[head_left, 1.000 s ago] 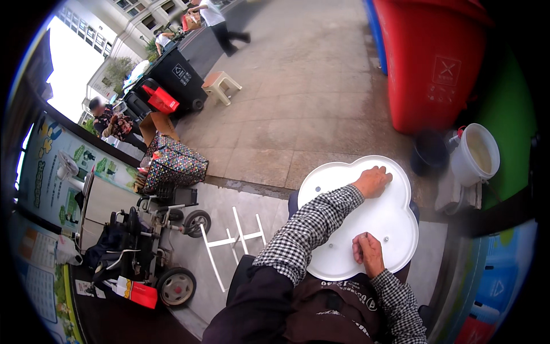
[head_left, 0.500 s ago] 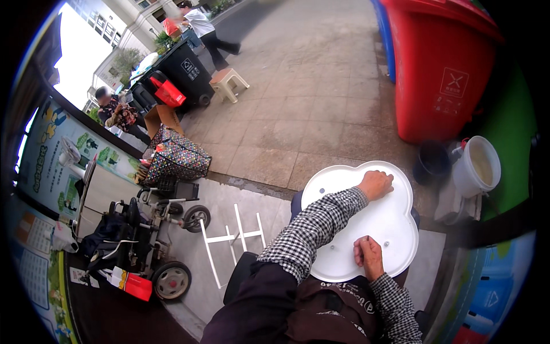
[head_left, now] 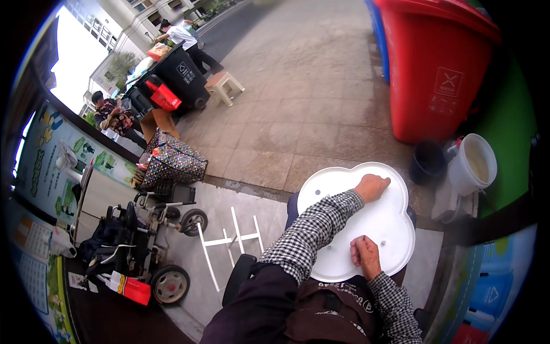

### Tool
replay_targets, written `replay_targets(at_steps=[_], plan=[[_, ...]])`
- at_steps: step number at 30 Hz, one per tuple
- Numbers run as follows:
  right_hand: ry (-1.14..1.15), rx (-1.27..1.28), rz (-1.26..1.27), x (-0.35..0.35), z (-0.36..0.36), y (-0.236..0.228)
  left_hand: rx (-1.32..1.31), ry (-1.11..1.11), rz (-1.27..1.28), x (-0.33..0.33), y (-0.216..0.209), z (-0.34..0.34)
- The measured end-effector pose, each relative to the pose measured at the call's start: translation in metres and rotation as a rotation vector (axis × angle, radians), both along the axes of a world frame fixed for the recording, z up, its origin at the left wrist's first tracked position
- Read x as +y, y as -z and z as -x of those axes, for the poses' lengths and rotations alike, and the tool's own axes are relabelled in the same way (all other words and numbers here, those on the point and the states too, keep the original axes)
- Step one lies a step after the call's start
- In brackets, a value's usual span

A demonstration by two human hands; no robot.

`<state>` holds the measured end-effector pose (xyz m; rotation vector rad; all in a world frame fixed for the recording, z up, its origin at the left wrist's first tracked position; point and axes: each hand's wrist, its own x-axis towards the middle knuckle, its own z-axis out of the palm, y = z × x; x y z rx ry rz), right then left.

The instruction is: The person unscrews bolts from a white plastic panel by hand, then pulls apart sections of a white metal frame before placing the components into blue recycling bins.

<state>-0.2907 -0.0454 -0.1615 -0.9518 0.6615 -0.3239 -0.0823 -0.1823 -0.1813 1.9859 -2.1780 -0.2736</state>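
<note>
- Apparently light and stiff: white cloud-shaped tray with raised rim (head_left: 366,221), lying across the lap, 4 o'clock from picture centre. Likely thin plastic or coated metal.
- Face smooth, probably slippery if wet; doesn't look fragile. Best hold, I judge: raised rim, at 3 and 9 o'clock.
- Left hand (head_left: 372,188), tray's 1 o'clock: fingers bunched, tips downward; cannot tell whether they pinch anything.
- Right hand (head_left: 365,253), near 6 o'clock: fingers curled inward; contents, if any, hidden.
- Small round metallic stud (head_left: 383,243) just beside it, 4 o'clock.
- Black-and-white checked cloth sleeves (head_left: 314,234), softly creased.
- Off toward 9 o'clock: white slim-barred frame (head_left: 239,237), straight, seemingly rigid.
- 1 o'clock: tall red bin (head_left: 438,63), smooth-walled, probably plastic.
</note>
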Motion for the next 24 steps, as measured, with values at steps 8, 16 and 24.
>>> replay_targets(at_steps=[8, 16, 24], plan=[[-0.006, 0.020, 0.012, -0.002, 0.003, 0.001, 0.024, -0.026, 0.020, 0.001, -0.020, 0.008], [-0.009, 0.010, 0.009, -0.001, 0.002, 0.002, 0.045, 0.104, 0.273, 0.004, 0.004, -0.001], [-0.024, 0.015, 0.006, 0.000, 0.002, 0.000, 0.105, -0.029, 0.099, 0.001, 0.018, -0.003]])
